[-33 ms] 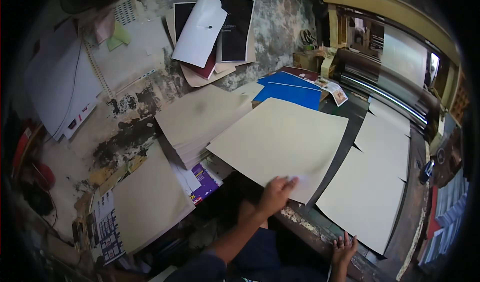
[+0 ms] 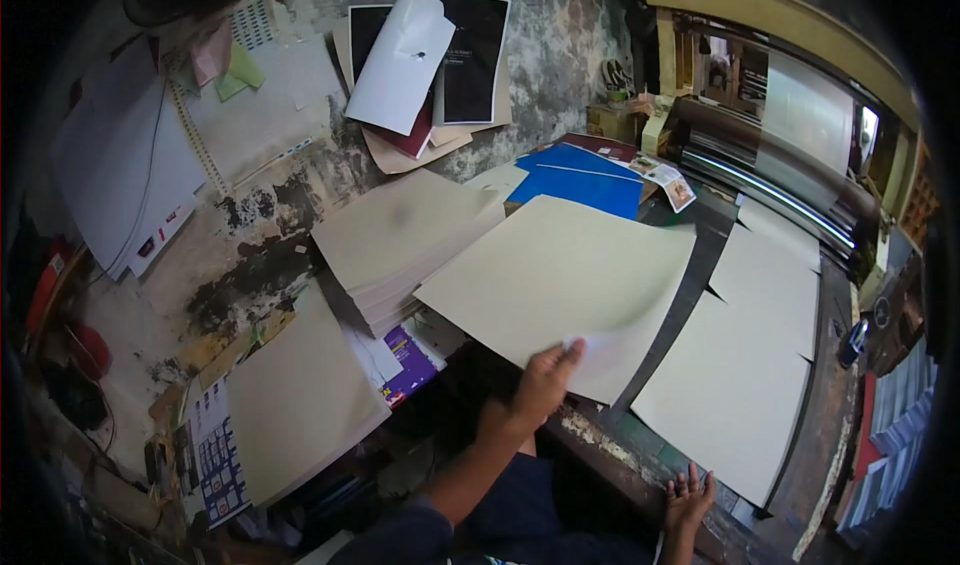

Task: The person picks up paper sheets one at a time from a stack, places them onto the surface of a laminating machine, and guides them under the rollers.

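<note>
Cream-coloured, big rectangular card sheet (image 2: pixel 560 275), pinched at its near corner by the left hand (image 2: pixel 545 385), thumb on top and fingers underneath. Compared with the frame just before: basically nothing moved (same grip, same tilt, same spot). So still mid-carry, not laid on any pile.

Floating slightly tilted between the thick stack of matching cream sheets (image 2: pixel 400 235) on its left and the cream sheets laid flat on the counter (image 2: pixel 735 405) to its right. Far edge overlapping the blue sheets (image 2: pixel 580 185) behind it, right edge hanging over the dark strip of counter. Near corner curled up a little and paler where gripped.

Looks-wise: plain, matte, no print on the visible face, flat apart from that one curl, edges clean. Stiff enough to stay mostly straight from a single corner hold, so more board than paper by the look of it.

Right hand (image 2: pixel 690 495) low down, resting on the worn, chipped counter edge (image 2: pixel 610 445), fingers spread, holding nothing. Both hands well apart.

Also around: another cream sheet (image 2: pixel 300 395) leaning lower left, a small purple packet (image 2: pixel 410 360) tucked under the stack, and a long roller machine (image 2: pixel 770 175) at the back right.
</note>
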Demonstrator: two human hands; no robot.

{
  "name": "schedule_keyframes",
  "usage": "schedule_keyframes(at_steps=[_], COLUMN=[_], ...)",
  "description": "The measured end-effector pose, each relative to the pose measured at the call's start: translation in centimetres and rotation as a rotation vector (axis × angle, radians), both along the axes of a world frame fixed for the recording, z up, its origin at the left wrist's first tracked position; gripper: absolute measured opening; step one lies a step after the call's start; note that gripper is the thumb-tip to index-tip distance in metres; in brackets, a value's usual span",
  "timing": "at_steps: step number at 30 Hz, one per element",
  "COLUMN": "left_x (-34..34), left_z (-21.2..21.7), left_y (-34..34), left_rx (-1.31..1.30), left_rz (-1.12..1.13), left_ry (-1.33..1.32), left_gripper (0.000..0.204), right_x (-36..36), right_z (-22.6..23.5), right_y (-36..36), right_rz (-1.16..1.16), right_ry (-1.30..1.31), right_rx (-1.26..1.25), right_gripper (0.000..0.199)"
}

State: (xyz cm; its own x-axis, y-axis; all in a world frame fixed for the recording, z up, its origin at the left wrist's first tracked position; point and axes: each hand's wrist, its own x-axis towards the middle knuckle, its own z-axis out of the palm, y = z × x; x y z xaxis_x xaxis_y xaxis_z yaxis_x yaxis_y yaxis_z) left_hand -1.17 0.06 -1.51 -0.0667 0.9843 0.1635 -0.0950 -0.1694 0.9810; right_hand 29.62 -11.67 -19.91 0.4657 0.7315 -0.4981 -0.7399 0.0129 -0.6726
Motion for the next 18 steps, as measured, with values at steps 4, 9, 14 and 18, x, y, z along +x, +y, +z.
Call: schedule_keyframes(at_steps=[4,9,14,18], left_x=[-0.2,1.5,1.8,1.3], left_z=[1.6,2.6,3.9,2.6], left_y=[-1.3,-4.7,-5.7,-5.1], left_rx=[0.338,0.518,0.656,0.681], left_rz=[0.007,-0.239,-0.688,-0.65], left_ry=[0.151,0.693,0.8,0.97], left_gripper=[0.037,0.021,0.018,0.042], right_x=[0.6,0.5,1.8,0.6], right_z=[0.5,4.9,7.7,7.5], right_y=[-1.6,-2.4,-3.1,-3.1], right_rz=[0.216,0.366,0.427,0.373], right_ry=[0.0,-0.085,-0.024,-0.058], right_rx=[0.191,0.333,0.64,0.089], right_gripper=[0.062,0.063,0.073,0.039])
